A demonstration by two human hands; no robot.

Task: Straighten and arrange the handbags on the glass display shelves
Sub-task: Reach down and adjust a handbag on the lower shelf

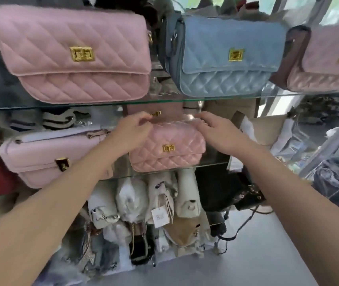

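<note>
On middle glass shelf (216, 163), small pink quilted bag (167, 146) stands just right of lilac bag (47, 155). Left hand (131, 129) pinches its top-left edge; right hand (220, 131) rests loose-fingered on the top-right. Best squared gently, clasp forward, level with lilac bag.

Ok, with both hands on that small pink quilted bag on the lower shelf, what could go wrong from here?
1. The small pink bag sits at the front edge of the lower glass shelf; a pull from the left hand or right hand could tip it off.
2. The left forearm crosses the lavender bag, so it may nudge it askew.
</note>
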